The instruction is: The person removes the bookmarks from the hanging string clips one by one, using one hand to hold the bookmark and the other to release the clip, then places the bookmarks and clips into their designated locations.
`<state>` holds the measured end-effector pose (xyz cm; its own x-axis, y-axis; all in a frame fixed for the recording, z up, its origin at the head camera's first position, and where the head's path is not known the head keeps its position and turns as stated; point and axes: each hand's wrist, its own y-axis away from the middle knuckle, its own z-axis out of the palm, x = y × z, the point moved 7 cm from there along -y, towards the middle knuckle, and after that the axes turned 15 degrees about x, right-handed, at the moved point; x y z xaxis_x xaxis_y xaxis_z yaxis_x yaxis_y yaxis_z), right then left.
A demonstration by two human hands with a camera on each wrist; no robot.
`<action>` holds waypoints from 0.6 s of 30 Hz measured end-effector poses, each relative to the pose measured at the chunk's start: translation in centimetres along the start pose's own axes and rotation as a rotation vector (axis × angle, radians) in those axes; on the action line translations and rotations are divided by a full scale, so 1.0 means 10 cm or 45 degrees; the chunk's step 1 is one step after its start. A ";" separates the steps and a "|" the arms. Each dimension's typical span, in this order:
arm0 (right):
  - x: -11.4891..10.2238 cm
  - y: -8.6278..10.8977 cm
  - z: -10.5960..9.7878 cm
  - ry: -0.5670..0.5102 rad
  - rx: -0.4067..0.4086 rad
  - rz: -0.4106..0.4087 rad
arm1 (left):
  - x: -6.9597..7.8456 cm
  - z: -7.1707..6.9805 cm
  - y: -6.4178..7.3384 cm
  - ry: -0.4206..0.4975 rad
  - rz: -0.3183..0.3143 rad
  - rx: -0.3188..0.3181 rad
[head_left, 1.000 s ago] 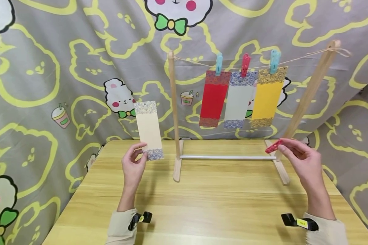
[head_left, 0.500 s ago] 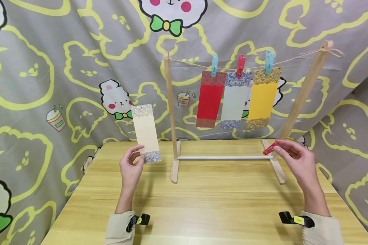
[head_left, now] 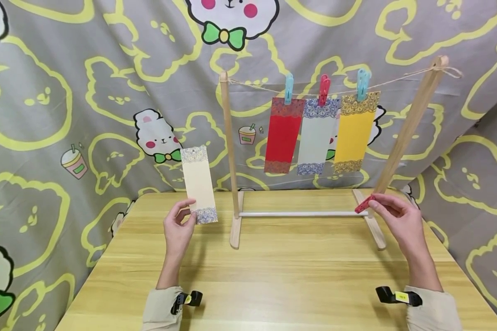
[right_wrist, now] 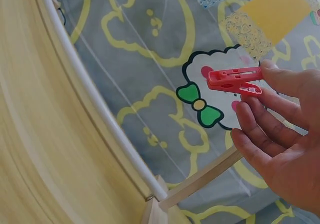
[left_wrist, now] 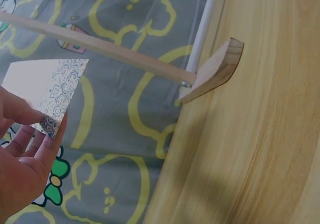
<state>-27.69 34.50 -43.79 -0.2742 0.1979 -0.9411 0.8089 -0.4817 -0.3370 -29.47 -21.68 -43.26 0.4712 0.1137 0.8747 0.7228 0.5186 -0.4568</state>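
Observation:
My left hand (head_left: 179, 227) pinches a cream paper card (head_left: 199, 181) by its lower left edge. Blue lace patterns band both ends of the card, which stands nearly upright left of the wooden rack. In the left wrist view the thumb lies on the patterned end of the card (left_wrist: 60, 84) with fingers behind it. A red clothespin (right_wrist: 235, 79) is between the thumb and fingers of my right hand (head_left: 399, 223), near the rack's right foot. On the rack's string hang a red card (head_left: 284, 135), a pale blue-grey card (head_left: 313, 138) and a yellow card (head_left: 357, 133).
Two blue clothespins (head_left: 288, 88) and a red one (head_left: 324, 89) grip the hanging cards on the string. The rack has wooden posts (head_left: 230, 147) and a white crossbar (head_left: 302, 214), standing on a wooden table (head_left: 273, 276). A patterned grey curtain (head_left: 120, 92) hangs behind.
The view has shifted slightly. My left hand still holds the cream card, now a little lower against the curtain. My right hand, with the red clothespin, has also come down slightly.

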 end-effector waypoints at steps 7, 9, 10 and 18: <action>0.10 -0.01 -0.01 0.029 -0.010 0.038 | 0.09 0.03 0.02 -0.043 -0.001 -0.018; 0.13 -0.01 -0.01 0.021 -0.010 0.058 | 0.05 0.02 0.02 -0.046 -0.001 -0.018; 0.14 -0.01 -0.02 0.030 -0.010 0.060 | 0.02 0.01 0.01 -0.047 -0.001 -0.017; 0.21 -0.03 -0.01 0.093 -0.022 0.042 | -0.15 -0.04 -0.01 -0.049 -0.008 -0.010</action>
<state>-28.42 35.14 -45.70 -0.2089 0.2438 -0.9470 0.8261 -0.4743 -0.3044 -30.09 -22.23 -44.56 0.4468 0.1430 0.8831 0.7299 0.5126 -0.4523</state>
